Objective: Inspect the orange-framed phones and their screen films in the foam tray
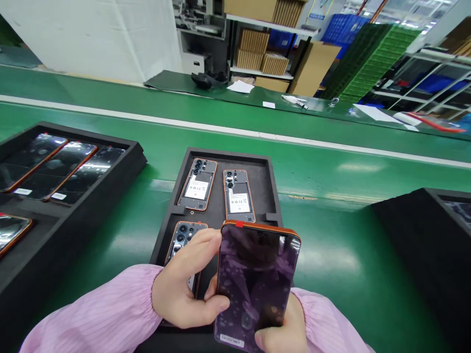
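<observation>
The person's right hand (285, 333) grips the lower right corner of a slim rectangular phone with a bright orange frame and a glossy dark screen (257, 279), thumb pressed on the glass. The left hand (187, 294) is partly curled against the phone's left side, with its thumb overlapping the screen; from here I cannot tell whether it grips or only steadies. Pink striped sleeves (95, 314) gather at both wrists. The phone tilts slightly, screen towards the wearer, a red tab (239, 224) at its top edge and a white printed label (231, 340) near its bottom left corner.

It is held up over the near right corner of a shallow black tray (263, 189). In that tray, two grey phones with open backs and orange rims lie towards the far left (197, 186) and far right (239, 196) corners; a third (180, 240) lies along the left edge, partly covered by the left hand.

The tray sits on a long, shiny green desk (331, 245). Towards the desk's left edge, another black tray (91, 211) carries dark-screened phones (61, 162), three of them side by side; at the right edge stands a black foam block-like tray (408, 245). Beyond the desk's far edge, I see shelves of brown cardboard boxes (253, 41) and stacked green trays (368, 59).
</observation>
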The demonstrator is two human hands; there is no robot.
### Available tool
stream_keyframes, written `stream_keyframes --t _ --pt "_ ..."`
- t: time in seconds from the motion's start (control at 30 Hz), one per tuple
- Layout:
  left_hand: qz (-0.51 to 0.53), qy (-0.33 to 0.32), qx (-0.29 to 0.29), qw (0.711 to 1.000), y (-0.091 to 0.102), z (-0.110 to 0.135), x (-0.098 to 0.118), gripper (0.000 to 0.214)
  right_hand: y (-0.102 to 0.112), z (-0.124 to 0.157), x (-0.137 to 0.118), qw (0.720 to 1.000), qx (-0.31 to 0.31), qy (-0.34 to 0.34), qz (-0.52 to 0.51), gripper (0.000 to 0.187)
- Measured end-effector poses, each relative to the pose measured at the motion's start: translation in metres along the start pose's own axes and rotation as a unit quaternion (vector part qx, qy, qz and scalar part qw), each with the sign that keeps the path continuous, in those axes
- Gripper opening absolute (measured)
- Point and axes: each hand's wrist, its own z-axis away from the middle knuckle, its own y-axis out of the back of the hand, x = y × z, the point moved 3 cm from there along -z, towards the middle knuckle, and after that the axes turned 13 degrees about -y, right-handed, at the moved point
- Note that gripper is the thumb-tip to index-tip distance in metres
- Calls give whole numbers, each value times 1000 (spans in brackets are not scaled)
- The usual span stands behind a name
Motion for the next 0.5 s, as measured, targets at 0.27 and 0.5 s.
stream_keyframes --t 0.27,0.5 --pt "166 377 10 911 -1 13 -32 70 10 -9 -1 951 258 -120 121 62" --pt "254 526 93 806 -12 10 -19 42 -18 2 26 891 308 -233 238 86"
